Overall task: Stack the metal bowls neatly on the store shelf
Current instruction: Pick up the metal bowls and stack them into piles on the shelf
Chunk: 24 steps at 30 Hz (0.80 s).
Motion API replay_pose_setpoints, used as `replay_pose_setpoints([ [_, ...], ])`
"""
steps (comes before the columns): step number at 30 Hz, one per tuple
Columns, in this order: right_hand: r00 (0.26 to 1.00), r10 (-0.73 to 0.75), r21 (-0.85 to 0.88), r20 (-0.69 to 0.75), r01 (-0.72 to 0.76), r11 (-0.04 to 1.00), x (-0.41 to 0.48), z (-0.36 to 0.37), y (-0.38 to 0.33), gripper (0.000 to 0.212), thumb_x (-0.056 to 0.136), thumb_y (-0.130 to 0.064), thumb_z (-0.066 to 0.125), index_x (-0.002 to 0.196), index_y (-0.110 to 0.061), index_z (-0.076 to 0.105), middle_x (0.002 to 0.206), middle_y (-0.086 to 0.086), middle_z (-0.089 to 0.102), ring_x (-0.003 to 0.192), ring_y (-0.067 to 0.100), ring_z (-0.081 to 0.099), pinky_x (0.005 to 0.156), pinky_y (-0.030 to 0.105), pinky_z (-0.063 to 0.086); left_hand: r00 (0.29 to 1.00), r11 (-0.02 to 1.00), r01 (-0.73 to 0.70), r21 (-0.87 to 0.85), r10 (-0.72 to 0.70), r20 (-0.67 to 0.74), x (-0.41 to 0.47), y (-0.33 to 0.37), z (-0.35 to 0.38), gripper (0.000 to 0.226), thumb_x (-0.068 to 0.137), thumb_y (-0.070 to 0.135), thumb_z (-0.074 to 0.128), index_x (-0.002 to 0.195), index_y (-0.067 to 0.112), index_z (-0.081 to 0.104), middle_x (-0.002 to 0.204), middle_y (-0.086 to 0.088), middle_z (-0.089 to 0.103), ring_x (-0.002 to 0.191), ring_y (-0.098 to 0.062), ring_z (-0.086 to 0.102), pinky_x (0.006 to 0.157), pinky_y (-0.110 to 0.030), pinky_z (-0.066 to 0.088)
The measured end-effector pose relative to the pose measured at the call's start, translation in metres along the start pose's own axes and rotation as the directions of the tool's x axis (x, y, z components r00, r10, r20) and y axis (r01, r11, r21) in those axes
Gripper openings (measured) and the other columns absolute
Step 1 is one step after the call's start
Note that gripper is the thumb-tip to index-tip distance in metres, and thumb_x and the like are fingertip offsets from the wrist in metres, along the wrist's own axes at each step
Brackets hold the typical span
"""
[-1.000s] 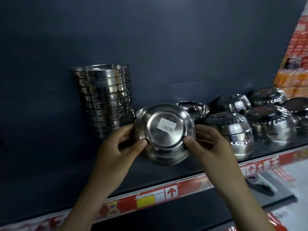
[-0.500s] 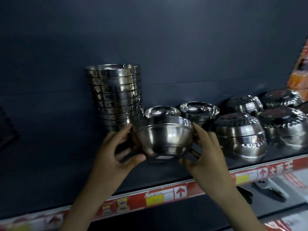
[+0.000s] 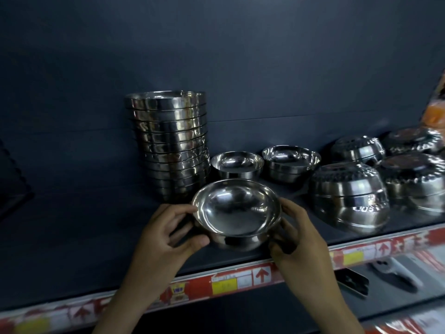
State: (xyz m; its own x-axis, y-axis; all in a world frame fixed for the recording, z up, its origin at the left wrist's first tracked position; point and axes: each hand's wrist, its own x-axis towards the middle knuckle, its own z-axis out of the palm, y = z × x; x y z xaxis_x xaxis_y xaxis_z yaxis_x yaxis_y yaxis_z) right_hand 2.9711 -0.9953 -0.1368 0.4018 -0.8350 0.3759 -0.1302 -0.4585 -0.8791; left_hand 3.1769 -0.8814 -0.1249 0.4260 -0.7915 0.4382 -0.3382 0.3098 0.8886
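Held bowl: one metal bowl, mouth up, between both hands above the shelf front.
Grip: left hand and right hand clasp opposite sides.
Count: one tall stack behind; two upright bowls; four upside-down bowls.
Unclear: whether the bowl touches the shelf; the stack's number; the rightmost bowls are cut off.
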Motion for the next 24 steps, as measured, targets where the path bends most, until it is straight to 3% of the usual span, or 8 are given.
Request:
replay_pose_setpoints([
  [5, 0.998, 0.029, 0.034, 0.046, -0.031, 0.999, -0.003, -0.004, 0.001, 0.085, 0.081, 0.015, 0.064, 0.138, -0.044, 0.044, 0.133, -0.016, 0.060, 0.119, -0.006, 0.059, 0.096, 0.016, 0.050, 0.995, 0.995, 0.083, 0.062, -0.086, 0.050, 0.001, 0.003, -0.008, 0.065, 0.060, 0.036, 0.086, 0.120, 0.043, 0.061, 0.133, 0.007, 0.060, 0.127, -0.007, 0.056, 0.104, -0.027, 0.045],
  [9, 0.990, 0.082, 0.178, 0.117, -0.102, 0.979, -0.005, -0.013, -0.004, 0.082, 0.083, 0.003, 0.074, 0.141, -0.041, 0.037, 0.131, -0.023, 0.056, 0.110, -0.016, 0.058, 0.083, 0.008, 0.050, 0.962, 0.967, 0.249, 0.063, -0.254, 0.098, 0.006, -0.001, -0.014, 0.096, 0.053, 0.040, 0.091, 0.139, 0.043, 0.046, 0.137, 0.014, 0.058, 0.122, 0.004, 0.057, 0.090, -0.013, 0.050],
  [12, 0.987, 0.083, 0.222, 0.136, -0.112, 0.969, -0.005, -0.015, -0.008, 0.081, 0.078, -0.011, 0.081, 0.138, -0.045, 0.039, 0.127, -0.029, 0.057, 0.114, -0.012, 0.058, 0.085, 0.010, 0.051, 0.954, 0.968, 0.245, 0.049, -0.249, 0.163, 0.008, 0.000, -0.010, 0.093, 0.056, 0.039, 0.086, 0.141, 0.034, 0.048, 0.132, 0.015, 0.064, 0.124, 0.001, 0.057, 0.093, -0.011, 0.048],
  [15, 0.990, 0.087, 0.233, 0.109, -0.110, 0.966, -0.003, -0.013, -0.013, 0.073, 0.076, -0.013, 0.083, 0.126, -0.051, 0.045, 0.118, -0.031, 0.062, 0.109, -0.012, 0.060, 0.082, 0.009, 0.051, 0.962, 0.972, 0.235, 0.028, -0.237, 0.139, 0.009, 0.004, -0.003, 0.081, 0.065, 0.033, 0.091, 0.137, 0.033, 0.053, 0.123, 0.020, 0.067, 0.117, 0.002, 0.061, 0.086, -0.009, 0.049],
  [20, 0.996, 0.076, 0.250, 0.054, -0.087, 0.964, 0.000, -0.014, -0.023, 0.063, 0.077, -0.006, 0.081, 0.117, -0.045, 0.051, 0.104, -0.039, 0.065, 0.097, -0.022, 0.059, 0.070, 0.001, 0.047, 0.974, 0.980, 0.193, 0.040, -0.196, 0.110, 0.010, 0.011, -0.001, 0.079, 0.058, 0.043, 0.084, 0.132, 0.040, 0.056, 0.126, 0.011, 0.068, 0.121, -0.007, 0.061, 0.097, -0.028, 0.051],
  [24, 1.000, 0.021, 0.295, 0.013, -0.024, 0.955, 0.004, -0.018, -0.041, 0.065, 0.073, -0.011, 0.082, 0.120, -0.043, 0.052, 0.110, -0.038, 0.064, 0.104, -0.016, 0.060, 0.074, 0.004, 0.049, 0.990, 0.993, 0.110, 0.047, -0.113, 0.081, 0.013, 0.032, -0.004, 0.076, 0.058, 0.044, 0.084, 0.129, 0.044, 0.058, 0.125, 0.011, 0.069, 0.119, -0.009, 0.063, 0.101, -0.035, 0.049],
])
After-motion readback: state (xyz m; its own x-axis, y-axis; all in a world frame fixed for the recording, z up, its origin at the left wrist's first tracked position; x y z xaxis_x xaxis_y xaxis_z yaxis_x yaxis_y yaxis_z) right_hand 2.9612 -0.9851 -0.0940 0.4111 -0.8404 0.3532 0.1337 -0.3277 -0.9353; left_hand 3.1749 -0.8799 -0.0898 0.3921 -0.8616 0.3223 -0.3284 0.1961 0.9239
